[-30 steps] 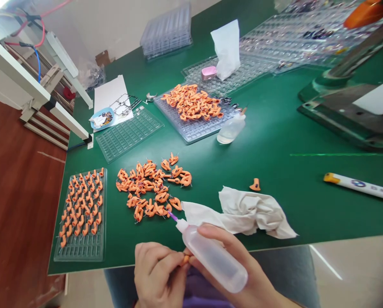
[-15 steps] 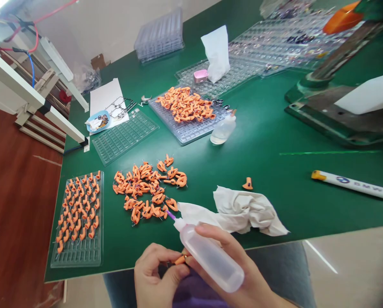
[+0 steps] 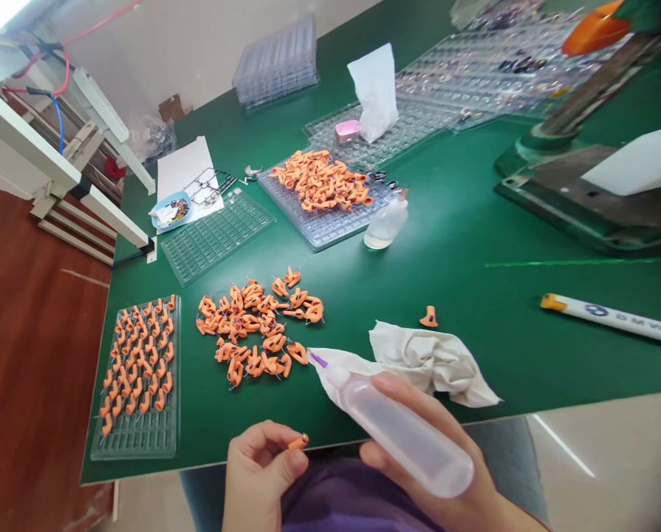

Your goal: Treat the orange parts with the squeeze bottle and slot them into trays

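At the table's front edge, my left hand pinches a small orange plastic part between thumb and fingers. My right hand is wrapped round a translucent squeeze bottle with a purple needle tip, which points up and left. The bottle is apart from the part in my left hand. Ahead of my hands lies a loose pile of orange parts with thin wires. Left of it, a clear tray holds rows of similar parts. A crumpled white cloth lies beyond the bottle, with one orange part behind it.
A second bottle stands beside a tray stack heaped with orange parts. An unfilled tray and a blue dish are at the back left. To the right are a white marker-like stick and a heavy metal stand.
My right hand has moved right with the bottle, away from my left hand. The left hand has shifted slightly left, still holding the orange part, which now shows more clearly.
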`<state>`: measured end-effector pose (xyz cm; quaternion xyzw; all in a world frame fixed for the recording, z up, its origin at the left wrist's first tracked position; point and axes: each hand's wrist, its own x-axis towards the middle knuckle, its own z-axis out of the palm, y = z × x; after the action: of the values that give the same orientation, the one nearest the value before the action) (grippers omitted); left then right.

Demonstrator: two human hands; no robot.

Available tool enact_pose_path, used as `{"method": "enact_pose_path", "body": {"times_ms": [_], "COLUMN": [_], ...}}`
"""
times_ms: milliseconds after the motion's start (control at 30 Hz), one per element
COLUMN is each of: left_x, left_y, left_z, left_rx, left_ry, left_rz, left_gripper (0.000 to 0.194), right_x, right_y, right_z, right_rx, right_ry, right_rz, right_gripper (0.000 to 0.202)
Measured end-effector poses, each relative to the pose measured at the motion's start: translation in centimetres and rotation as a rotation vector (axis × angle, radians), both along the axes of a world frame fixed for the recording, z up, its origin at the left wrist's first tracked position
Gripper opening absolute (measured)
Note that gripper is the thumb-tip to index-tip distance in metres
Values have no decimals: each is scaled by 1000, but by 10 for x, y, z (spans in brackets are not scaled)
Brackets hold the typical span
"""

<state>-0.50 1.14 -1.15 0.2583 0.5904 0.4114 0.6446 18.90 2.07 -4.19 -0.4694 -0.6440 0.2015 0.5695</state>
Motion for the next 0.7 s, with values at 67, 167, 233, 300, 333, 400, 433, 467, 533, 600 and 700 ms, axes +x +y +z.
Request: {"method": "enact_pose_path", "body": {"times_ms": [67, 167, 233, 300, 333, 400, 433, 467, 533, 600, 700], "left_x": [1, -1, -4, -7, -9, -10, -11, -10, -10, -9, -10], "left_y": [1, 1, 0, 0, 0, 1, 2, 3, 6, 9, 10], "left_z": [1, 1, 0, -1, 0, 1, 3, 5, 9, 12, 14], "left_rx": [-21, 46, 187, 372, 461, 608, 669, 725, 812, 867, 907], "left_ry": [-13, 24, 115, 265, 348, 498, 550, 586, 629, 661, 713], "left_rz": [27, -10, -81, -120, -124, -114, -116, -125, -144, -157, -174], "left_gripper": [39, 37, 30, 22, 18, 13, 11, 9, 8, 8, 9], "right_x": [-1, -4, -5, -5, -5, -5, -6, -6, -6, -2, 6], "right_y": [4, 9, 11, 9, 8, 5, 4, 4, 5, 9, 14], "right_z": [4, 11, 13, 12, 12, 10, 10, 10, 10, 8, 3], "right_rx": [29, 115, 151, 155, 153, 152, 154, 161, 168, 172, 93], "right_ry": [24, 28, 16, 13, 14, 18, 21, 22, 31, 60, 152], "right_rz": [37, 89, 107, 120, 121, 125, 123, 121, 124, 136, 103], "right_gripper": [43, 48, 52, 59, 62, 68, 67, 65, 60, 59, 52]}}
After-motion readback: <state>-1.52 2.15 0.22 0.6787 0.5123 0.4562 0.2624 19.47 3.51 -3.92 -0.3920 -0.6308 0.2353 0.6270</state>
